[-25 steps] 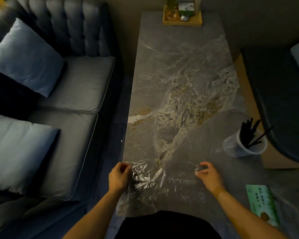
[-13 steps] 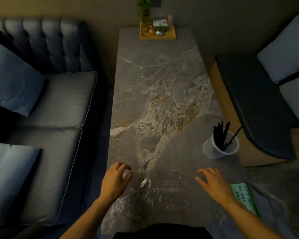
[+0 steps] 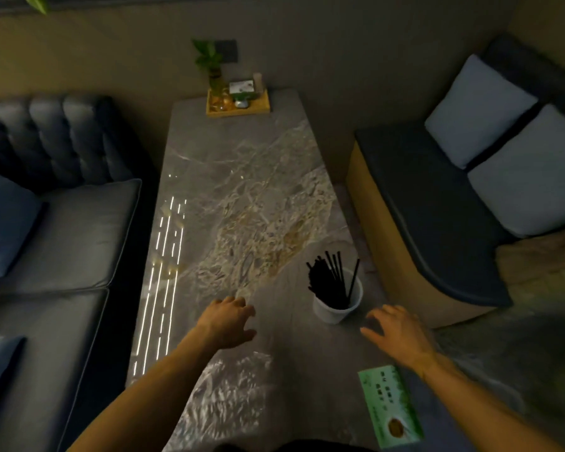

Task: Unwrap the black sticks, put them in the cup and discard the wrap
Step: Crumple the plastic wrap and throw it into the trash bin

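Observation:
A white plastic cup [image 3: 335, 313] stands on the marble table [image 3: 242, 177] at the right, holding a bunch of black sticks [image 3: 330, 282] that lean out of its rim. The clear wrap [image 3: 232, 393] lies flat and crinkled on the table near the front edge, below my hands. My left hand [image 3: 229, 321] hovers over the table left of the cup, fingers spread, holding nothing. My right hand [image 3: 395, 334] hovers just right of the cup, fingers apart, with nothing in it.
A green packet [image 3: 392, 406] lies at the table's front right corner. A wooden tray [image 3: 238, 104] with a plant and small items sits at the far end. A grey sofa [image 3: 62, 223] runs along the left, a cushioned bench [image 3: 437, 223] along the right.
Both hands have let go of the wrap and moved forward over the table. The wrap now lies flat behind them. The view has tilted up and drawn back.

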Demonstrator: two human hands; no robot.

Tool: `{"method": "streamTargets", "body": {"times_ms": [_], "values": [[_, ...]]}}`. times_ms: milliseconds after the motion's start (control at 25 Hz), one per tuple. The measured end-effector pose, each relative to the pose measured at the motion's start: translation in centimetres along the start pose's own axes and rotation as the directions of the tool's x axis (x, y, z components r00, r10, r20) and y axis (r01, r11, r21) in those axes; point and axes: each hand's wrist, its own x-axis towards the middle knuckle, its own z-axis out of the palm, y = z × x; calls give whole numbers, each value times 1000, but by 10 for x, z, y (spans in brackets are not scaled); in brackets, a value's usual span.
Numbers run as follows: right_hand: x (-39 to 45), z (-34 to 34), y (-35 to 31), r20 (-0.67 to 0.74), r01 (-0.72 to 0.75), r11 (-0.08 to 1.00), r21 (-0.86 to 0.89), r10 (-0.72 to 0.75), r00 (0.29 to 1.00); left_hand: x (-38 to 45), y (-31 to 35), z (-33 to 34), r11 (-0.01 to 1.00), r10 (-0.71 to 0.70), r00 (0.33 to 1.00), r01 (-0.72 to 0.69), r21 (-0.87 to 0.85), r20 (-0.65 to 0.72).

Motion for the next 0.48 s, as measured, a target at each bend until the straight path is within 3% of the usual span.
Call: {"method": "streamTargets", "body": {"times_ms": [200,480], "values": [[32,-26,6,-54,24,996,87,-19,998,29,32,-55,998,21,991,-29,-57,-134],[78,-47,-29,138,74,934,351,-130,982,56,90,-89,894,67,977,-150,-423,-205]]}}
